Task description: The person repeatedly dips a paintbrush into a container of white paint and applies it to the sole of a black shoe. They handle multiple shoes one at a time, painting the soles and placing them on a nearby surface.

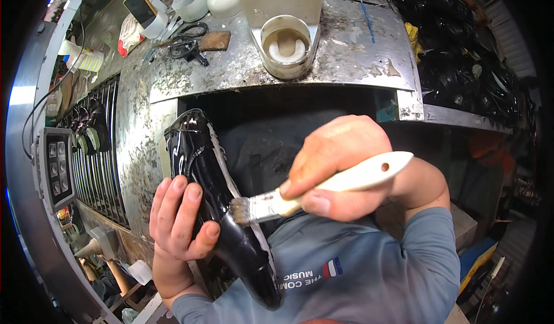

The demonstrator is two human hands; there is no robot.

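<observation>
A glossy black shoe upper (pixel 236 243), stretched in the form of a shoe, lies lengthwise before my chest, its toe pointing away. A whitish strip (pixel 259 238) runs along its right edge. My left hand (pixel 179 220) grips it from the left side, with fingertips resting on the shiny surface and the palm side hidden. In my right hand (pixel 346 156) is a flat paintbrush (pixel 369 172) with a cream handle, pinched between thumb and fingers near its ferrule. Its dirty bristles touch the shoe's right side near that strip.
On the stained metal bench (pixel 352 64) ahead stands a white container with a round cup (pixel 287 49) holding cloudy liquid. Scissors (pixel 187 42), a brown block (pixel 214 41) and a phone (pixel 140 8) lie left of it. Dark shiny items (pixel 456 52) are heaped at the right; a rod rack (pixel 95 156) is left.
</observation>
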